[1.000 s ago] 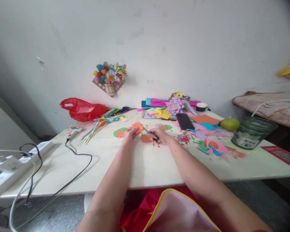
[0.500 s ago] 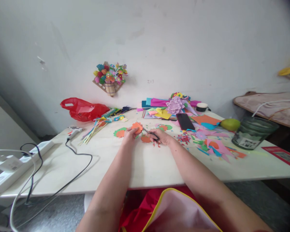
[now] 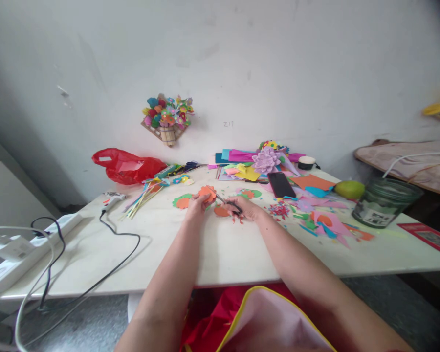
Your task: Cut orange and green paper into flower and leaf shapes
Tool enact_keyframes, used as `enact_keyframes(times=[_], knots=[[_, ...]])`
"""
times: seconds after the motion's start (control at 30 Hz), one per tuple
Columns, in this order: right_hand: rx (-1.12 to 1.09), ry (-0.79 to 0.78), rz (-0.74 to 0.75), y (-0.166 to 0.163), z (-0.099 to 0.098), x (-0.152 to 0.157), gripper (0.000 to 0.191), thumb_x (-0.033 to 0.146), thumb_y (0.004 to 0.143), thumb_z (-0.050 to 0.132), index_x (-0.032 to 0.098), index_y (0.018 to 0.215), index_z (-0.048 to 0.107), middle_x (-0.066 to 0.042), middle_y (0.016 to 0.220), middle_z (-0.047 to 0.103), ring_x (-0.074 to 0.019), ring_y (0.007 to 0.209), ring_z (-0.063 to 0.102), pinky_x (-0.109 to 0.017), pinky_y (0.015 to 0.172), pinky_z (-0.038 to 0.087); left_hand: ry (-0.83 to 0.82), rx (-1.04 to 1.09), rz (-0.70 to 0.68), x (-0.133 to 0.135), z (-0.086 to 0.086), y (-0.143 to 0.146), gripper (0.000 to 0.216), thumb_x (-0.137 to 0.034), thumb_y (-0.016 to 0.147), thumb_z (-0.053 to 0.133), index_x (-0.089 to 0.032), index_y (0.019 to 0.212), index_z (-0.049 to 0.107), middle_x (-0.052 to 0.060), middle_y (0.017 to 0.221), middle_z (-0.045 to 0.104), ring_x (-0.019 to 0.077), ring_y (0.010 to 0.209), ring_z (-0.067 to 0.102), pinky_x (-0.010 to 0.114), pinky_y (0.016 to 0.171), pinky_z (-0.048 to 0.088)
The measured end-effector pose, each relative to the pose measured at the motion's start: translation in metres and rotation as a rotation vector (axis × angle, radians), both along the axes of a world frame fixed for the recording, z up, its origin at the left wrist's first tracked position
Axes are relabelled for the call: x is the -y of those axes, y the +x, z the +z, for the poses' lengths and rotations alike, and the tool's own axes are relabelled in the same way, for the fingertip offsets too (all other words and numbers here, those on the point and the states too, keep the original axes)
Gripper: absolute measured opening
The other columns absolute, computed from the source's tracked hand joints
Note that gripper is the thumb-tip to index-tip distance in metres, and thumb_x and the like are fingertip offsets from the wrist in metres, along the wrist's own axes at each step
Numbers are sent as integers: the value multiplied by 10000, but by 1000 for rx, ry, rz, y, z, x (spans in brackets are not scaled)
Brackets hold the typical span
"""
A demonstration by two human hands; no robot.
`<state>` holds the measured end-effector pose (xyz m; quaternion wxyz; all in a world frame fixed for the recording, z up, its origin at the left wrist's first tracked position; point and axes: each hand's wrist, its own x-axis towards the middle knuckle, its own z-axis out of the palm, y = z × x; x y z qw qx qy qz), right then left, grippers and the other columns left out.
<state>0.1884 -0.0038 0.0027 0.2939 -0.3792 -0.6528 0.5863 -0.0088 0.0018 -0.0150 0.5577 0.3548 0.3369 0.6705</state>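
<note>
Pinched in my left hand (image 3: 197,203) is an orange flower cutout (image 3: 208,192) with a scalloped edge. My right hand (image 3: 244,207) is closed round the dark handles of a pair of scissors (image 3: 219,197), whose blades reach left to the cutout's edge. Just left of my left hand, orange and green cutouts (image 3: 182,201) lie on the table. Another orange cutout (image 3: 222,210) rests between my hands, and more orange and green pieces (image 3: 250,193) lie behind the scissors. Small orange scraps (image 3: 237,220) are scattered under my right hand.
A glue gun (image 3: 113,199) with a trailing cord, thin sticks (image 3: 141,199) and a red plastic bag (image 3: 126,167) are at left. A phone (image 3: 281,185), coloured scraps (image 3: 326,222), a green fruit (image 3: 349,189) and a dark green tub (image 3: 383,205) are at right.
The scissor blades and the orange cutout have shifted very slightly against each other. Both hands stay in nearly the same place.
</note>
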Motion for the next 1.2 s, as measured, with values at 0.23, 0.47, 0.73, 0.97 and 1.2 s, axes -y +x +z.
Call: enact_keyframes(times=[0.23,0.47,0.73,0.97,1.2], knots=[[-32,-1,-9,-1,2,2,241,323,798,787,158,765,615,53,516,581,-56,326,469,-142,271,348,5,-19,-15,2,2,0,218,-151,604,843,-160,800,747,98,871,798,269,912,767,361,840,629],[-76,3,-46,-3,5,4,229,313,760,797,157,751,631,46,491,573,-61,319,448,-149,262,303,-34,-41,-35,5,4,1,252,-157,569,881,-146,757,713,81,762,759,237,763,754,356,776,614],[-76,6,-61,-3,9,7,254,356,761,778,158,760,619,49,480,559,-65,320,438,-154,275,303,-33,-84,-49,5,4,3,211,-164,577,869,-156,721,715,60,734,759,173,636,691,297,676,576],[-107,17,-49,-4,8,6,247,353,740,772,164,760,614,57,476,550,-71,327,432,-169,286,332,-24,-119,-73,8,4,5,224,-203,560,891,-176,670,698,44,682,738,178,607,678,299,637,542],[-119,47,-38,-5,6,4,316,401,685,807,165,712,598,57,461,540,-69,336,413,-178,304,356,-20,-142,-126,13,7,5,216,-207,564,888,-179,654,694,63,707,753,200,653,699,298,641,531]])
